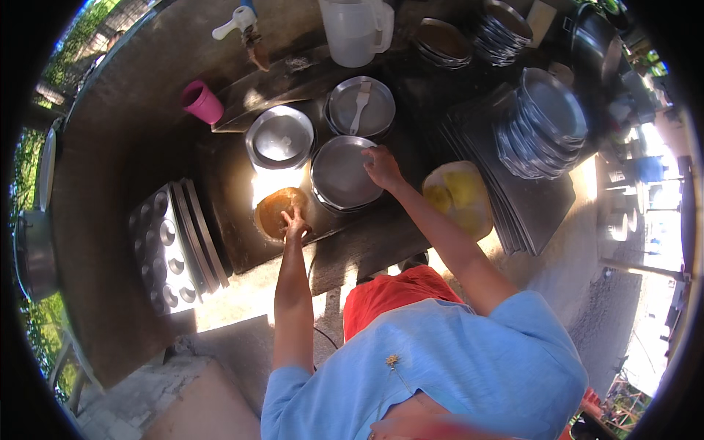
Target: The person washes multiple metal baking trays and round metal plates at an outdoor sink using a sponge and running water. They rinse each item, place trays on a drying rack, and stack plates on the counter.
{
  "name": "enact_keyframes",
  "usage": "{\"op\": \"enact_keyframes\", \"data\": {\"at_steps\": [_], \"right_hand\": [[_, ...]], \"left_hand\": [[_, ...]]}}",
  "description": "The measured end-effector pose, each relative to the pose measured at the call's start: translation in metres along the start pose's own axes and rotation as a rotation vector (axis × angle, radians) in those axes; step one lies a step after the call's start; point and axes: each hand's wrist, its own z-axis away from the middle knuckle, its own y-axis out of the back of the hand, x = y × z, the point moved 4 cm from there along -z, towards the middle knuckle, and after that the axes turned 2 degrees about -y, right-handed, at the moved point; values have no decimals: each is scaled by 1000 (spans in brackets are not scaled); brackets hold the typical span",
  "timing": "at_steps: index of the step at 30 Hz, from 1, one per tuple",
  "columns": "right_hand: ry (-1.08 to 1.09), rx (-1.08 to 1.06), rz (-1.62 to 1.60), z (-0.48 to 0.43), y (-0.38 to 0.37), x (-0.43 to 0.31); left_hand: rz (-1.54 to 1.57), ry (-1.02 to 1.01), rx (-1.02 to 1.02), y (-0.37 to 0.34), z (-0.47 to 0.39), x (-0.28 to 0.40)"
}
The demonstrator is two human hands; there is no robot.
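Observation:
Fingers apart, my left hand [296, 221] rests on a round brown piece [270, 212]; whether this is a lined pan or a baked round is unclear. My right hand [382, 169] is at the right rim of a round metal pan [341, 173], fingers bent. Its grip on the rim cannot be made out. Behind that pan, a pastry brush [361, 104] with a white handle lies in a second round pan [340, 99]. A third round metal pan [279, 137] sits to the left in bright sunlight, with a small pale patch inside.
Muffin tins [165, 247] stand on edge at left. A pink cup [202, 102] and a translucent pitcher [355, 30] are farther back. On the right are a tub [484, 190] with yellow contents, flat metal sheets [528, 203] and stacked round pans [550, 121].

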Motion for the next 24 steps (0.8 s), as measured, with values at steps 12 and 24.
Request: {"op": "enact_keyframes", "data": {"at_steps": [12, 24], "right_hand": [[367, 498, -67, 49, 229, -20], [-519, 749, -606, 71, 505, 226]], "left_hand": [[-16, -144, 375, 91, 80, 117], [904, -696, -580, 7, 269, 543]]}}
